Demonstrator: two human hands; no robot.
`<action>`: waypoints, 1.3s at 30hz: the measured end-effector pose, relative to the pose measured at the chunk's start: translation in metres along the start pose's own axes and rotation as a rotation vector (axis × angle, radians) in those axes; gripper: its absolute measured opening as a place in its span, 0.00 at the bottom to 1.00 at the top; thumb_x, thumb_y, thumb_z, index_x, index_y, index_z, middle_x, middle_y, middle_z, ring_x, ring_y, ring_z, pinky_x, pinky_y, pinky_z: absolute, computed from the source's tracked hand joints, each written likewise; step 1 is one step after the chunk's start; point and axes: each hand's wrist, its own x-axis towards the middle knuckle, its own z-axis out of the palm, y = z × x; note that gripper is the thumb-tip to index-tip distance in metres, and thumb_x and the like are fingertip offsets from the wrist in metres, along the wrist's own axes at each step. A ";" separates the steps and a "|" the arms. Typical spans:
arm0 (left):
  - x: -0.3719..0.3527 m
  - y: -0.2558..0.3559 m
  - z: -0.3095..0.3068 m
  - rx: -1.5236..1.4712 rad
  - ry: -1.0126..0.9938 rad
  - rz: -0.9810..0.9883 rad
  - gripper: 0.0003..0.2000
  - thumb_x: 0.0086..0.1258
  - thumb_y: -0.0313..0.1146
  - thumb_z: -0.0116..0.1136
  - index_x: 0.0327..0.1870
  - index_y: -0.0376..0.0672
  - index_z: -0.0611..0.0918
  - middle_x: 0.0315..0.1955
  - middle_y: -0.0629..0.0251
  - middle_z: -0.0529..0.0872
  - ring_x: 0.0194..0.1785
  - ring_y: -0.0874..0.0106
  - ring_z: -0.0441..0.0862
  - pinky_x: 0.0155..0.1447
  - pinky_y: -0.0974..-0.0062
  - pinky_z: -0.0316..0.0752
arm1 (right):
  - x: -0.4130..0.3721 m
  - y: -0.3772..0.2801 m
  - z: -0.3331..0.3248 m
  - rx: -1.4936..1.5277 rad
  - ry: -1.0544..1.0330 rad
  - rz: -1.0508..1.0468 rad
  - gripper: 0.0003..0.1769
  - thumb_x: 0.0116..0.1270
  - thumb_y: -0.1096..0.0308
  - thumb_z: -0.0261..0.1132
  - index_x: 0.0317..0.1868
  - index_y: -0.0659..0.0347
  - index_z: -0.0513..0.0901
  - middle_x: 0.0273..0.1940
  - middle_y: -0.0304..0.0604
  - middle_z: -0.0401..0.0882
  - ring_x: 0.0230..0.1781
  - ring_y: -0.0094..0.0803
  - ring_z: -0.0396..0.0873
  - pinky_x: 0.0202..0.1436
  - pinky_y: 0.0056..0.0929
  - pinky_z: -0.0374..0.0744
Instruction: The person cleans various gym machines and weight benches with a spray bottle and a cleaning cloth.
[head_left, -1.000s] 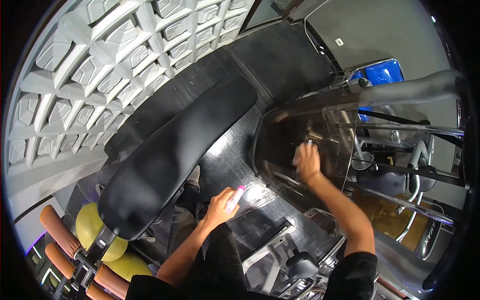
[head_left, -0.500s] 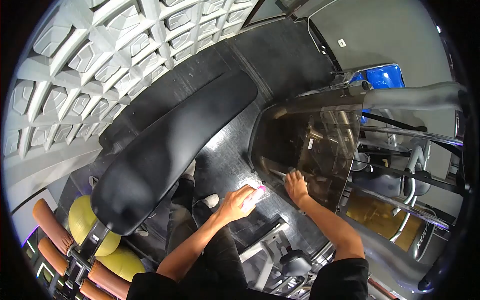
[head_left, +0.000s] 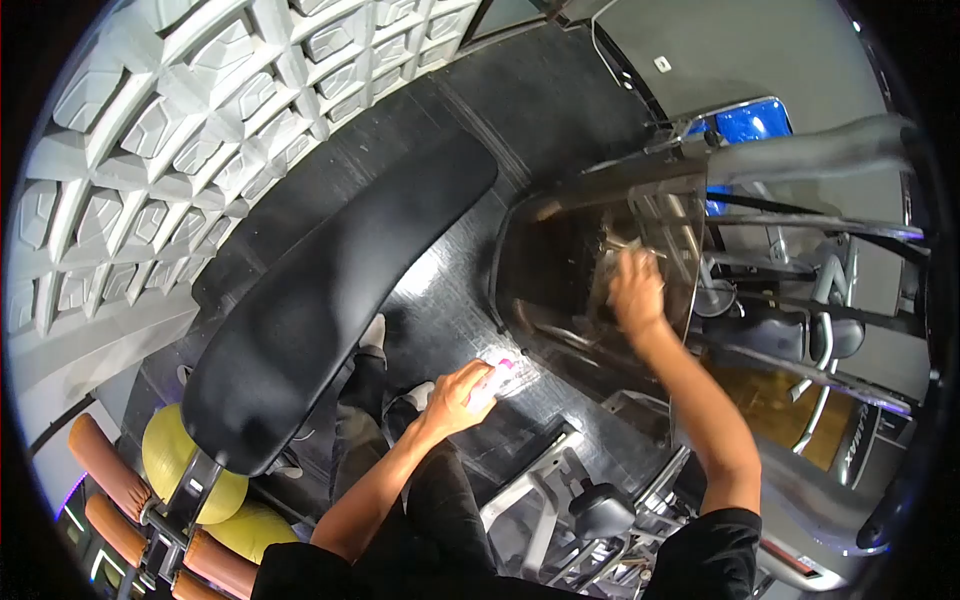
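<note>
My left hand (head_left: 452, 402) is wrapped around a small bottle with a white body and pink top (head_left: 488, 384), held above the dark floor. Much of the bottle is hidden by my fingers. My right hand (head_left: 638, 292) is over the tinted see-through panel (head_left: 550, 265) of a gym machine, arm stretched forward. Motion smears its fingers, so I cannot make out whether a cloth lies under them. Metal parts show through the panel around that hand.
A long black padded bench (head_left: 330, 300) lies to my left. Yellow exercise balls (head_left: 180, 450) and brown foam rollers (head_left: 105, 460) are at lower left. Thick grey tubes (head_left: 810, 150) frame the machine at right. A blue seat (head_left: 752, 120) stands behind. A black-padded machine (head_left: 602, 510) is near my right arm.
My right hand has moved up and right across the panel, away from its near lower edge. The left hand and bottle have shifted slightly left in view, and the whole view has moved a little.
</note>
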 end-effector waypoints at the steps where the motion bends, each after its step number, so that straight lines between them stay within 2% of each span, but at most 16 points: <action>1: -0.001 0.001 0.002 -0.007 -0.012 0.001 0.15 0.52 0.21 0.63 0.43 0.36 0.78 0.34 0.56 0.79 0.32 0.54 0.82 0.34 0.67 0.76 | -0.029 -0.027 0.004 -0.039 -0.109 -0.107 0.24 0.73 0.58 0.51 0.67 0.53 0.75 0.73 0.47 0.60 0.74 0.51 0.55 0.77 0.58 0.49; 3: -0.004 0.004 0.003 -0.009 -0.030 0.009 0.13 0.53 0.20 0.62 0.40 0.36 0.76 0.33 0.55 0.79 0.33 0.53 0.82 0.35 0.66 0.77 | -0.088 -0.081 0.033 -0.056 -0.166 -0.301 0.27 0.74 0.56 0.49 0.70 0.55 0.70 0.74 0.49 0.60 0.75 0.53 0.54 0.77 0.59 0.47; 4: -0.011 -0.003 0.005 0.015 -0.093 -0.023 0.21 0.51 0.24 0.66 0.49 0.39 0.78 0.38 0.56 0.81 0.39 0.52 0.83 0.40 0.62 0.80 | -0.112 -0.110 0.070 -0.004 -0.069 -0.293 0.27 0.73 0.56 0.50 0.70 0.55 0.71 0.73 0.47 0.61 0.76 0.51 0.53 0.78 0.58 0.46; 5: -0.014 -0.003 0.007 0.017 -0.111 -0.016 0.21 0.51 0.24 0.66 0.49 0.39 0.78 0.38 0.56 0.81 0.39 0.52 0.83 0.40 0.62 0.80 | -0.132 -0.118 0.088 0.007 -0.240 -0.446 0.27 0.74 0.56 0.50 0.69 0.56 0.72 0.73 0.44 0.62 0.77 0.48 0.52 0.79 0.56 0.44; 7: -0.020 -0.001 0.013 -0.007 -0.096 0.008 0.19 0.52 0.24 0.65 0.48 0.39 0.78 0.36 0.56 0.80 0.38 0.52 0.83 0.39 0.62 0.80 | -0.159 -0.097 0.090 -0.139 -0.206 -0.595 0.28 0.73 0.54 0.50 0.68 0.57 0.72 0.73 0.41 0.62 0.78 0.44 0.50 0.80 0.54 0.41; 12: -0.034 -0.005 0.039 -0.014 -0.123 0.028 0.16 0.53 0.22 0.63 0.45 0.37 0.78 0.34 0.55 0.80 0.35 0.53 0.82 0.38 0.63 0.78 | -0.116 -0.041 0.030 0.047 0.300 -0.237 0.32 0.68 0.50 0.52 0.66 0.61 0.73 0.65 0.46 0.69 0.73 0.48 0.58 0.78 0.49 0.53; 15: -0.044 -0.001 0.050 -0.030 -0.118 -0.020 0.14 0.54 0.17 0.59 0.44 0.34 0.80 0.34 0.56 0.82 0.36 0.58 0.83 0.40 0.67 0.78 | -0.055 0.015 -0.011 0.176 0.332 0.097 0.19 0.67 0.57 0.56 0.51 0.54 0.86 0.63 0.46 0.69 0.69 0.48 0.62 0.75 0.44 0.58; 17: -0.047 -0.003 0.049 -0.049 -0.106 -0.026 0.14 0.54 0.17 0.58 0.43 0.34 0.80 0.34 0.56 0.82 0.36 0.58 0.83 0.41 0.68 0.79 | -0.057 0.002 -0.010 0.155 0.308 0.109 0.17 0.68 0.57 0.55 0.49 0.50 0.87 0.63 0.46 0.69 0.69 0.49 0.62 0.76 0.45 0.57; 20: -0.051 0.002 0.037 -0.004 -0.123 0.010 0.14 0.54 0.16 0.58 0.42 0.34 0.80 0.34 0.56 0.81 0.36 0.58 0.83 0.40 0.68 0.78 | -0.099 -0.066 0.046 0.087 0.305 -0.031 0.32 0.68 0.51 0.55 0.66 0.62 0.73 0.68 0.50 0.65 0.74 0.54 0.55 0.77 0.51 0.53; 22: -0.054 0.004 0.024 0.035 -0.097 0.022 0.14 0.53 0.16 0.58 0.42 0.34 0.79 0.34 0.56 0.81 0.36 0.58 0.83 0.40 0.67 0.79 | -0.129 -0.126 0.108 0.270 0.278 -0.046 0.30 0.69 0.53 0.55 0.66 0.61 0.75 0.72 0.48 0.62 0.75 0.54 0.53 0.78 0.54 0.48; 25: -0.056 0.005 0.006 0.112 -0.040 0.085 0.14 0.53 0.16 0.58 0.43 0.33 0.79 0.34 0.56 0.81 0.36 0.58 0.82 0.41 0.67 0.79 | -0.182 -0.129 0.143 -0.038 -0.082 -0.433 0.27 0.69 0.57 0.54 0.65 0.59 0.76 0.71 0.42 0.66 0.75 0.46 0.56 0.80 0.52 0.45; 26: -0.056 0.008 0.001 0.138 -0.024 0.088 0.14 0.53 0.16 0.58 0.43 0.33 0.79 0.34 0.56 0.81 0.36 0.58 0.82 0.41 0.66 0.79 | -0.184 -0.129 0.163 0.021 0.106 -0.336 0.27 0.69 0.55 0.54 0.65 0.57 0.76 0.69 0.42 0.67 0.75 0.46 0.55 0.80 0.49 0.45; 31: -0.069 0.025 -0.012 0.072 0.117 0.009 0.13 0.54 0.21 0.61 0.41 0.37 0.78 0.32 0.54 0.78 0.36 0.51 0.80 0.40 0.62 0.76 | -0.149 -0.059 0.067 0.110 0.216 -0.354 0.21 0.68 0.54 0.56 0.54 0.53 0.85 0.66 0.42 0.67 0.74 0.45 0.56 0.81 0.46 0.44; 33: -0.078 0.040 -0.018 0.054 0.219 -0.025 0.11 0.54 0.19 0.61 0.40 0.35 0.79 0.34 0.55 0.80 0.38 0.54 0.82 0.42 0.64 0.77 | -0.126 -0.042 0.040 0.285 0.241 -0.141 0.19 0.68 0.54 0.56 0.49 0.52 0.88 0.65 0.43 0.68 0.73 0.44 0.58 0.81 0.47 0.44; 37: -0.106 0.060 -0.038 0.020 0.405 -0.074 0.14 0.56 0.18 0.60 0.45 0.33 0.80 0.35 0.59 0.83 0.39 0.66 0.84 0.45 0.73 0.78 | -0.106 -0.049 0.042 0.237 0.267 -0.026 0.25 0.71 0.57 0.53 0.65 0.53 0.77 0.67 0.48 0.67 0.73 0.45 0.57 0.80 0.46 0.46; 39: -0.119 0.064 -0.052 -0.011 0.515 -0.101 0.16 0.56 0.19 0.60 0.47 0.33 0.80 0.36 0.60 0.83 0.39 0.70 0.84 0.45 0.76 0.78 | -0.121 -0.067 0.061 0.118 0.220 -0.176 0.25 0.73 0.56 0.51 0.66 0.57 0.75 0.69 0.48 0.66 0.75 0.46 0.55 0.80 0.44 0.46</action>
